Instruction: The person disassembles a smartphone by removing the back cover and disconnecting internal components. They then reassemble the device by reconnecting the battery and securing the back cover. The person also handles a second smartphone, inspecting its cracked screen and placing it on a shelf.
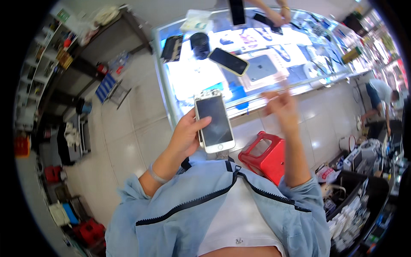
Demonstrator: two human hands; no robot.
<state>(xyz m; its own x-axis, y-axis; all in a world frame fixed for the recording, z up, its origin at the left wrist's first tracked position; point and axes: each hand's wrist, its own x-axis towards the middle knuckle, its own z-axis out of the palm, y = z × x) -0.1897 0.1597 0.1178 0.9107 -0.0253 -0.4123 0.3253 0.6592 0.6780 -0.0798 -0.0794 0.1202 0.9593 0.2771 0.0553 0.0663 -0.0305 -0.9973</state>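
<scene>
My left hand (186, 134) grips a white smartphone (215, 122) with a dark screen, its thumb lying over the glass. The phone is tilted, its far end close to the front edge of the lit glass counter (165, 92). My right hand (280, 109) is raised near that edge, slightly blurred, with nothing visible in it and some fingers stretched out. Beyond it a grey tablet (262, 67) lies on a pale box on the counter. Beside the tablet rests a dark phone with a light yellow rim (229, 61).
Across the counter another person's hands (277, 18) hold a dark phone. A black cup (200, 45) stands at the counter's left. A red plastic stool (265, 154) is below my right arm. A blue-striped folding stool (107, 88) stands leftward. Another person (381, 96) bends at far right.
</scene>
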